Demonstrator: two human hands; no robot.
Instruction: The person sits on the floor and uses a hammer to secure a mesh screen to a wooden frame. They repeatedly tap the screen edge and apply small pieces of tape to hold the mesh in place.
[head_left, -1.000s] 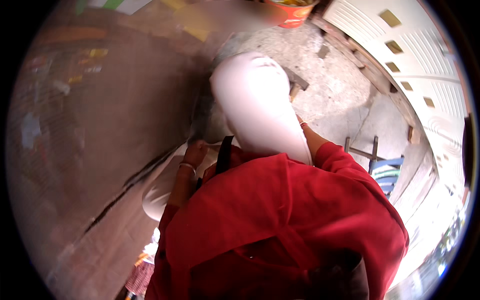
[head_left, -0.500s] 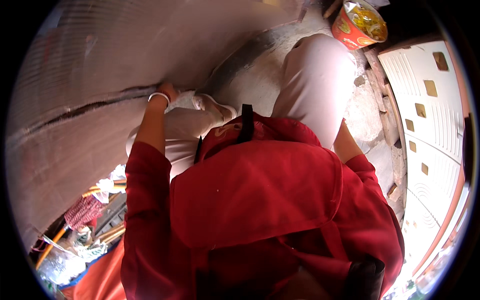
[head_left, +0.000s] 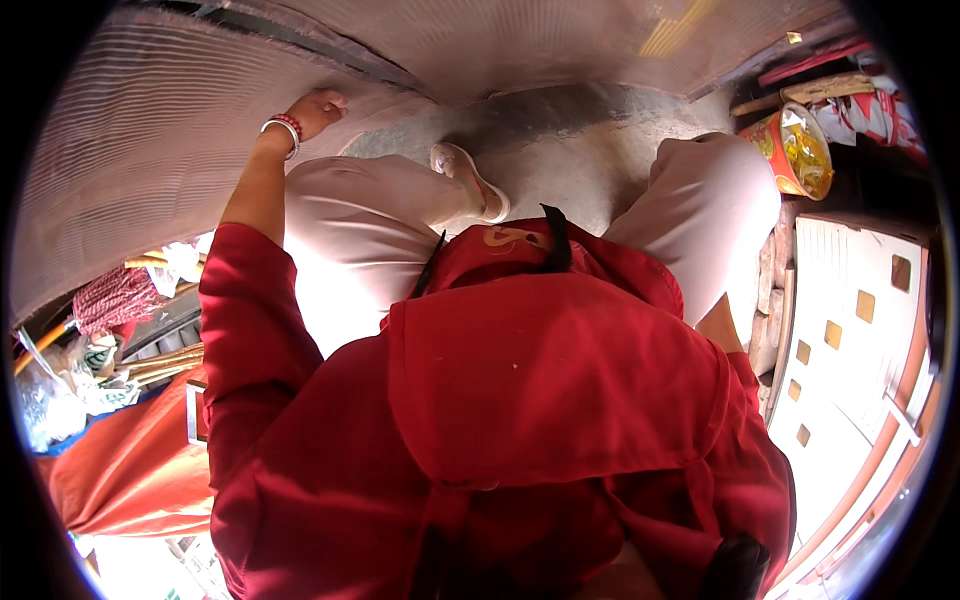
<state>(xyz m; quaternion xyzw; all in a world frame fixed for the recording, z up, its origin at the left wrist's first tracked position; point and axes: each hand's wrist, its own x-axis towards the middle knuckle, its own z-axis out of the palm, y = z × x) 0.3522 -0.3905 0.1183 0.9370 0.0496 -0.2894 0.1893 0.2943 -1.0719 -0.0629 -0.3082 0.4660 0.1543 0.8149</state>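
My left hand (head_left: 318, 112), with a white bangle and red beads at its wrist, is against a brown ribbed panel (head_left: 170, 130). Its fingers are curled; whether they grip anything does not show. My right forearm (head_left: 718, 325) goes down beside my right leg, and the hand itself is hidden behind that leg. I am squatting in light trousers, with a red garment (head_left: 560, 380) spread over my front. One light shoe (head_left: 470, 180) shows on the concrete floor (head_left: 560, 150).
A red paper bucket (head_left: 790, 150) with yellow wrappers stands at the far right. Below it is a white plastic panel (head_left: 850, 330) with square holes. At left lie a red-and-white mop head (head_left: 115, 298), plastic bags (head_left: 50, 400) and an orange cloth (head_left: 140, 460). A second brown panel (head_left: 550, 50) stands ahead.
The view has shifted, bringing more of the floor and far panel into sight. My left hand has left the dark seam and now lies against the ribbed surface.
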